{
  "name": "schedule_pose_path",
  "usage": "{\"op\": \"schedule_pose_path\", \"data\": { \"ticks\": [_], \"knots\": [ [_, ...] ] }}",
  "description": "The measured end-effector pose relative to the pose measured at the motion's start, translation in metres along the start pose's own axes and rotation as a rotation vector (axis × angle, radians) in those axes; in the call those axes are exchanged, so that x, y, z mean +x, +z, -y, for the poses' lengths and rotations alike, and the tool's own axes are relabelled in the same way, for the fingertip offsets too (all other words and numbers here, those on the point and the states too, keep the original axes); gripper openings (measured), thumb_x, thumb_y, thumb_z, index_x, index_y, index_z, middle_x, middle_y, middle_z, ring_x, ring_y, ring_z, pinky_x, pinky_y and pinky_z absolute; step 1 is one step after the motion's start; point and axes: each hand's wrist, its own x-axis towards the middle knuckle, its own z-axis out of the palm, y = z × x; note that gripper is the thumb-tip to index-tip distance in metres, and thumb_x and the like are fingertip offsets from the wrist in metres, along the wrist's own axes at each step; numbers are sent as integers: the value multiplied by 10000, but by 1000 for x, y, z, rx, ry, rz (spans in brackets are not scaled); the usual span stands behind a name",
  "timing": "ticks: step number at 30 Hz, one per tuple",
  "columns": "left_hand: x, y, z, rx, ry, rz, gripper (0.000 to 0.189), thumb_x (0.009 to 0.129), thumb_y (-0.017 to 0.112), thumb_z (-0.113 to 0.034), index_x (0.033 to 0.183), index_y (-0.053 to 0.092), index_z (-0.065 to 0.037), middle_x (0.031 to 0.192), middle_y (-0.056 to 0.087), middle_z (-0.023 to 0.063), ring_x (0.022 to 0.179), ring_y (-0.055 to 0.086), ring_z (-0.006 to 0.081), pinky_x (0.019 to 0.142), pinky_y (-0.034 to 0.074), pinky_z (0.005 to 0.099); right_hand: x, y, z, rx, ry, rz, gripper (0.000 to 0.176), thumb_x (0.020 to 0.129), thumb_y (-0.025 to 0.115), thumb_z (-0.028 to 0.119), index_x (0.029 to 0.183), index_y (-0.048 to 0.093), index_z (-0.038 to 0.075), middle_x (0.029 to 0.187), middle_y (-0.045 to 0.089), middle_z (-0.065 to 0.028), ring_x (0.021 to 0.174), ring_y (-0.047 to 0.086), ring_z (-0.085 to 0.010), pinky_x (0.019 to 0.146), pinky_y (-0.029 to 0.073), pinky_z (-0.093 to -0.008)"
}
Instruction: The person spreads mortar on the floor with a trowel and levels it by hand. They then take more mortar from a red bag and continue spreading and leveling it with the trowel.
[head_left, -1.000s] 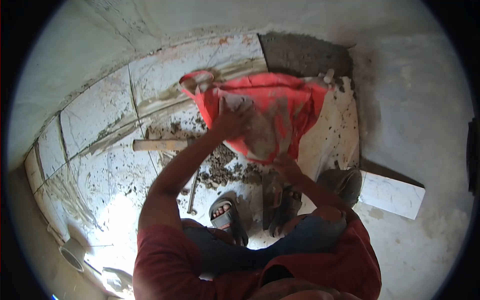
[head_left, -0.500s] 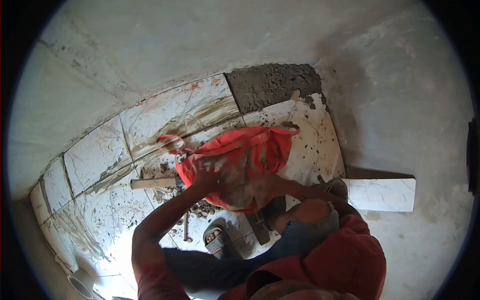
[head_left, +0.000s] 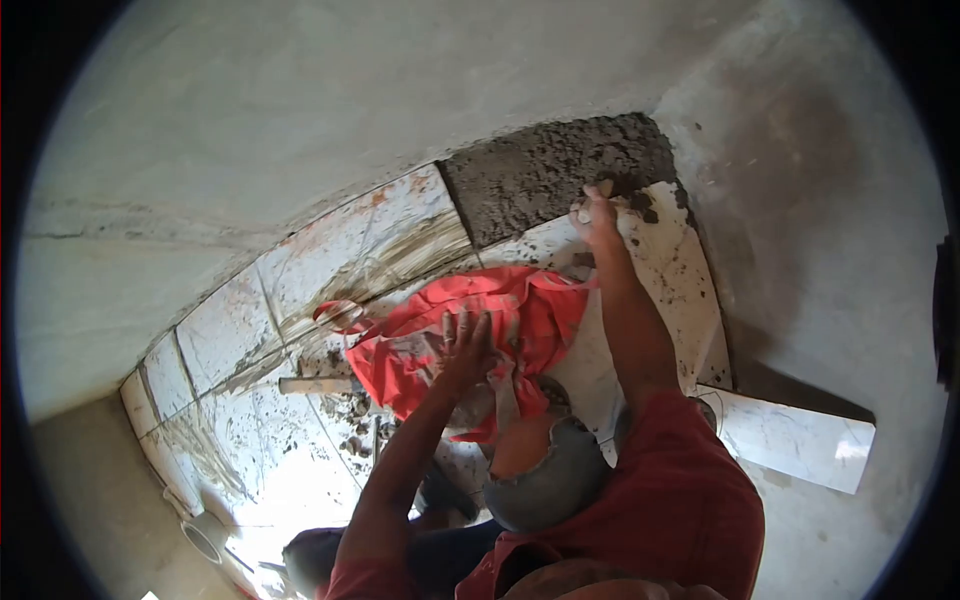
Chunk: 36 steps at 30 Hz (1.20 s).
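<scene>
Spread with its fingers apart, my left hand (head_left: pixel 465 348) lies on the crumpled red bag (head_left: pixel 540 310), which has grey smears on it. My right hand (head_left: pixel 594 212) reaches to the front edge of the dark wet mortar patch (head_left: pixel 540 175) by the wall corner. Its fingers are closed around a small tan piece, seemingly the wooden handle (head_left: pixel 604 188) of a tool; the rest of that tool cannot be made out. White marbled tiles (head_left: pixel 350 225), streaked with mortar, border the patch on the left.
A hammer-like tool's wooden handle (head_left: pixel 315 385) sticks out left of the bag, near mortar crumbs (head_left: pixel 355 440). A loose white tile (head_left: pixel 800 437) lies at the right. A bucket (head_left: pixel 205 537) stands at the lower left. Grey walls rise behind and to the right.
My right hand has left the bag and moved up and right to the tan handle by the mortar. My left hand now lies flatter on the bag. The view has shifted, and a knee has moved.
</scene>
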Motion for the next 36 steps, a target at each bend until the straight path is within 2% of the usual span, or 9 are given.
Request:
{"op": "schedule_pose_path", "data": {
  "ticks": [9, 12, 18, 20, 23, 26, 32, 34, 36],
  "knots": [
    [29, 3, 39, 80, 112, 60, 949, 673, 697, -495, 1430, 164, -285, 1498, 66, 127, 1352, -9, 452, 927, 66, 767, -36, -33, 6, -354, -172, 45, 110, 772, 623, 168, 812, 523, 144, 634, 487, 12, 516, 464, -133, 469, 361, -279],
    [19, -43, 7, 125, -56, 225, 874, 692, 696, -364, 1418, 235, -213, 1478, 148, 131, 1338, 18, 477, 1032, 133, 641, -45, -42, 16, -479, -216, 28, 111, 777, 623, 166, 818, 526, 131, 639, 489, 13, 523, 477, -131, 454, 375, -280],
    [28, -61, 75, 119, 394, 148, 650, 723, 645, -296, 1312, 403, -167, 1332, 397, 157, 1218, 372, 416, 881, 375, 608, -102, -62, 19, -551, -210, 272, 176, 823, 593, 203, 931, 527, 81, 663, 483, 9, 520, 482, -110, 422, 368, -249],
    [44, -82, 99, 22, 435, 576, 395, 731, 595, -195, 1107, 556, -80, 1044, 589, 134, 949, 575, 334, 765, 479, 447, -166, -44, 13, -660, -173, 266, 149, 856, 552, 181, 958, 515, 80, 643, 463, 18, 475, 448, -91, 394, 344, -217],
    [39, -93, 128, 267, 586, 700, 328, 731, 504, -74, 1053, 562, -54, 957, 587, 181, 838, 599, 333, 737, 480, 399, -213, -63, 0, -766, -85, 281, 192, 866, 521, 154, 1035, 489, 67, 629, 451, 13, 411, 402, -80, 363, 326, -216],
    [23, -104, 145, 76, 318, 519, 384, 729, 466, -33, 1101, 557, -35, 1052, 575, 196, 944, 583, 336, 811, 476, 384, -263, -70, -21, -905, -38, 336, 263, 844, 542, 164, 1072, 476, 51, 628, 452, 6, 408, 409, -86, 359, 331, -218],
    [36, -84, 193, -631, 364, 197, 501, 696, 416, 72, 1186, 508, 26, 1122, 582, 200, 1050, 576, 280, 900, 464, 365, -285, -95, -69, -1388, 111, 483, 401, 762, 557, 130, 1121, 437, -1, 677, 530, -87, 506, 551, -193, 436, 439, -306],
    [31, -96, 184, -832, 183, 251, 520, 680, 387, 102, 1182, 507, 37, 1150, 579, 169, 1083, 560, 259, 928, 451, 354, -266, -116, -99, -1918, -537, 673, 437, 740, 575, 99, 1148, 438, 23, 768, 568, -157, 681, 612, -317, 560, 484, -405],
    [33, -103, 182, -801, 97, 295, 528, 678, 378, 101, 1186, 506, 36, 1176, 566, 166, 1097, 550, 256, 940, 443, 348, -258, -126, -117, -2056, -630, 618, 462, 736, 590, 102, 1166, 433, 38, 847, 574, -176, 763, 599, -354, 621, 481, -436]
  ]
}}
